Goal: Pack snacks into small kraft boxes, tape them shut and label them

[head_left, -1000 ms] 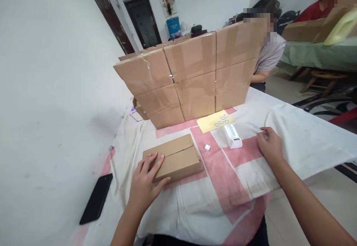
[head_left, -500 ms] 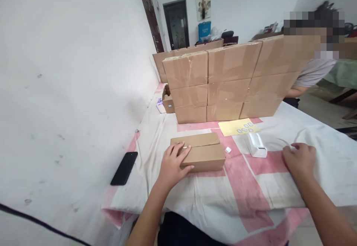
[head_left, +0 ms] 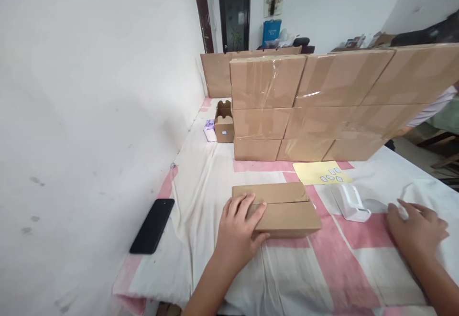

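The left hand (head_left: 238, 232) lies flat, fingers spread, on the near left corner of a flat cardboard box (head_left: 278, 209), pressing without gripping it. The box sits on the pink-and-white cloth (head_left: 222, 268) straight ahead of that hand. It looks light and stiff, with matte flaps meeting along a centre seam; its long side edges seem the best hold. The right hand (head_left: 418, 230) rests loosely curled on the cloth, just right of a glossy white plastic device (head_left: 351, 202); whether it pinches anything I cannot tell.
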{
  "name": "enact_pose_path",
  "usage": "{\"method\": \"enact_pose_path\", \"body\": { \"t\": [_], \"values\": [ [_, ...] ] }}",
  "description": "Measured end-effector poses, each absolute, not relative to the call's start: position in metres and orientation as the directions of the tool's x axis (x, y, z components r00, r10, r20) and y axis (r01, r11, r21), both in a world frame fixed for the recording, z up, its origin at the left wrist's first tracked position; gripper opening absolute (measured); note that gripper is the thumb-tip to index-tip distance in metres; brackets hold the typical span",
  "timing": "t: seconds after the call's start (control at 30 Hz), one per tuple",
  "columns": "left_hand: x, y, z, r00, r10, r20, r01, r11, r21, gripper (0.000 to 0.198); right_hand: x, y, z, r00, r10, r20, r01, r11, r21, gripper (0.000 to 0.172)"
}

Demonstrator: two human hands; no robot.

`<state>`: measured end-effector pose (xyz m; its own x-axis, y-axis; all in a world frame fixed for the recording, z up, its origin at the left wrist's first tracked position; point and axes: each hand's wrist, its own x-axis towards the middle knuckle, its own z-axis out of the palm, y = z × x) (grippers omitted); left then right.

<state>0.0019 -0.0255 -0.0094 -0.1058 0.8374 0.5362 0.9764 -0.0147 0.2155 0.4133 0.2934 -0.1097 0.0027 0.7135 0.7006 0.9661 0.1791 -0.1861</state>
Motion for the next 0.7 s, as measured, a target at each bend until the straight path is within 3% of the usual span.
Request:
{"method": "enact_pose_path", "body": {
  "t": [0.07,0.13,0.23,0.33,0.43,0.5,0.6,0.7],
  "values": [
    [0.002,-0.024,-0.01,-0.118,0.837,0.534,0.975,-0.005,0.223,0.065,0.39,0.273,-0.092,0.018,0.624,0.781,0.931,0.275,-0.241,0.032],
    [0.003,-0.023,-0.009,-0.126,0.841,0.526,0.974,0.003,0.228,0.063,0.358,0.25,-0.072,-0.102,0.627,0.772,0.858,0.448,-0.251,0.022],
    [0.002,-0.021,-0.007,-0.129,0.843,0.522,0.974,0.008,0.228,0.062,0.306,0.224,-0.049,-0.333,0.752,0.568,0.735,0.585,-0.343,0.018],
    [-0.01,-0.023,-0.008,-0.129,0.829,0.545,0.976,0.008,0.218,0.057,0.273,0.225,-0.043,-0.45,0.777,0.44,0.706,0.612,-0.358,0.019],
    [-0.029,-0.023,-0.01,-0.108,0.81,0.576,0.981,-0.009,0.196,0.052,0.267,0.251,-0.045,-0.439,0.788,0.433,0.765,0.58,-0.28,0.024],
    [-0.039,-0.021,-0.013,-0.061,0.803,0.593,0.988,-0.035,0.15,0.052,0.271,0.276,-0.043,-0.465,0.795,0.39,0.821,0.552,-0.146,0.027],
    [-0.044,-0.017,-0.015,-0.009,0.809,0.588,0.996,-0.048,0.081,0.052,0.275,0.32,-0.035,-0.545,0.823,0.161,0.837,0.546,0.039,0.033],
    [-0.04,-0.014,-0.015,-0.001,0.821,0.571,0.997,-0.04,0.059,0.052,0.277,0.364,-0.028,-0.592,0.802,-0.072,0.802,0.596,0.042,0.036]
  ]
}}
